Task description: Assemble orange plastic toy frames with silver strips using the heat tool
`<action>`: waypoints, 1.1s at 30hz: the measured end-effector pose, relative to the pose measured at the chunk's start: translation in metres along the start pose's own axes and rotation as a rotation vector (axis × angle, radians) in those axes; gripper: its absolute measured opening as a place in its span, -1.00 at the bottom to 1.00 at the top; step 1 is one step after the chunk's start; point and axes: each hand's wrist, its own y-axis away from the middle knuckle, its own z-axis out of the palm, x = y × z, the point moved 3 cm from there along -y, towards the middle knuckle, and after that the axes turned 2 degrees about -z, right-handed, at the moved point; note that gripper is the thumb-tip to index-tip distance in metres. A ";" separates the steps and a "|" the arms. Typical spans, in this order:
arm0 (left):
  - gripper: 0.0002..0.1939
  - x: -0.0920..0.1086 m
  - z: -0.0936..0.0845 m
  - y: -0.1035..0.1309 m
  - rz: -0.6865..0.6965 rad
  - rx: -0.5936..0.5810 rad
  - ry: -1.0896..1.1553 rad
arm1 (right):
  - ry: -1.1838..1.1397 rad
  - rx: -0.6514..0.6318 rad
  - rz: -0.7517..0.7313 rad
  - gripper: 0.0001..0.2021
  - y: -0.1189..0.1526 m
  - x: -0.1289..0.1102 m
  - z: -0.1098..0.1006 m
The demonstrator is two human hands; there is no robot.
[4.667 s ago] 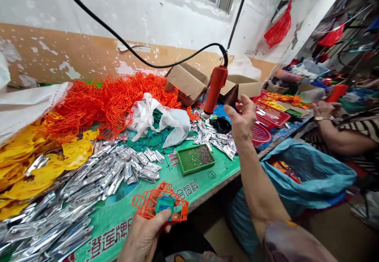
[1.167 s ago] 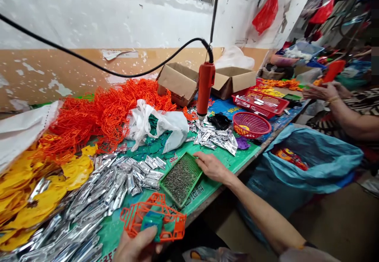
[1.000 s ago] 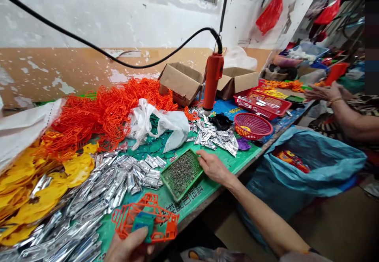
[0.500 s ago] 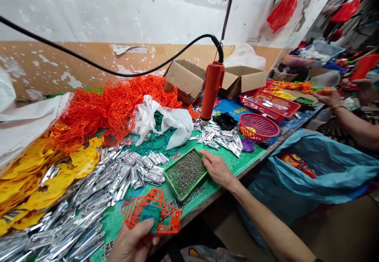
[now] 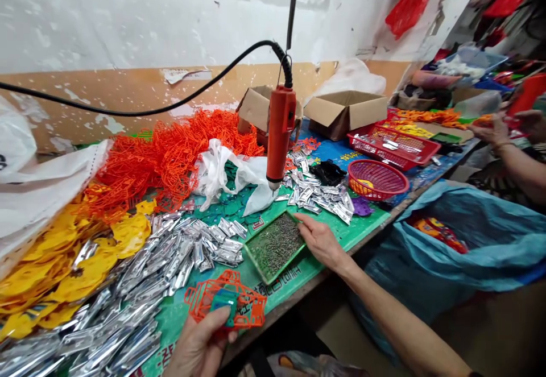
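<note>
My left hand is closed on an orange plastic frame with a teal plastic piece on it, the thumb pressing the teal piece. My right hand pinches the right rim of a green tray, which is tilted. Many small metal screws lie in the tray, thicker towards the right side. An orange electric screwdriver hangs upright behind the tray, apart from both hands. Left of the tray spreads a heap of shiny metal plates.
Yellow plastic pieces and a heap of orange frames cover the table's left. Behind stand a cardboard box, a red tray and a red basket. A blue bag hangs open at the right; another person's hands work beyond.
The screwdriver has swung left. Inside the tray the screws have shifted towards the right, baring some of its left side. My left hand still holds the orange frame.
</note>
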 end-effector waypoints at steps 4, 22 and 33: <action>-0.45 -0.002 -0.006 -0.007 -0.029 -0.021 -0.010 | 0.005 0.024 0.024 -0.59 -0.003 -0.002 -0.001; -0.46 -0.008 -0.008 -0.010 -0.030 0.034 0.019 | -0.054 0.082 0.027 -0.62 0.000 -0.011 0.005; -0.57 -0.003 0.000 -0.007 -0.042 -0.064 0.005 | -0.051 0.174 0.071 -0.60 -0.005 -0.007 0.005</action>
